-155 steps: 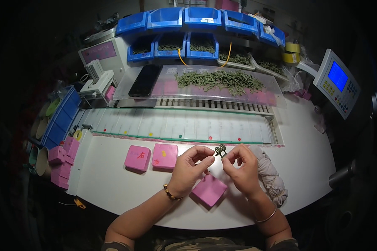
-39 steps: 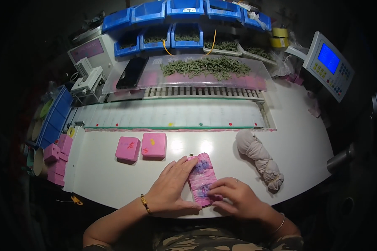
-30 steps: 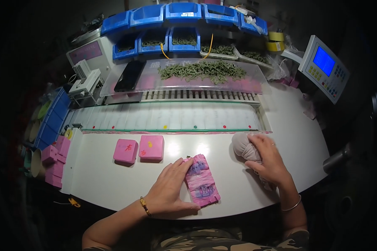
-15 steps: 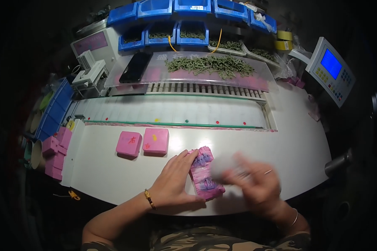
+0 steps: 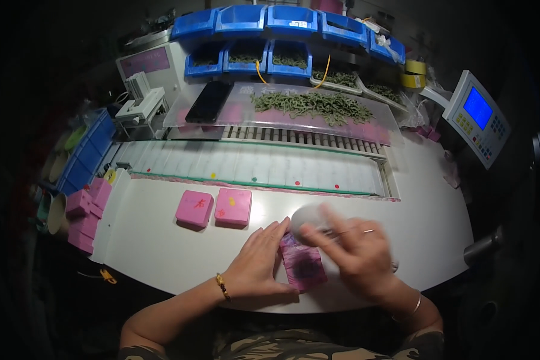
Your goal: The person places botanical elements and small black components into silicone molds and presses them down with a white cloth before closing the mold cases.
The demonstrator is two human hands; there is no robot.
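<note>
On the white worktop, close to its near edge, lies a pink block (image 5: 305, 270) with purple-blue markings. My left hand (image 5: 255, 261) brackets it from the left, fingers at the far end and thumb at the near end. My right hand (image 5: 360, 258) is closed round a grey tool with a rounded head (image 5: 309, 225), smeared by motion. That head is over the far part of the block and hides some of it; whether they touch I cannot tell. Two square pink blocks, one (image 5: 194, 209) beside the other (image 5: 233, 207), sit to the left.
Beyond the worktop a white channel with green edging (image 5: 252, 165) runs across, with rollers behind. Green twisted pieces (image 5: 312, 107) and a black phone (image 5: 210, 102) lie on a clear sheet. Blue bins (image 5: 291, 57) stand behind. A control panel (image 5: 477, 117) is at right, stacked pink blocks (image 5: 87, 213) left.
The rounded head has moved from the block's right side to over its far end. The whole view has shifted slightly, so the surroundings sit lower and mostly further right. My left hand stays at the block.
</note>
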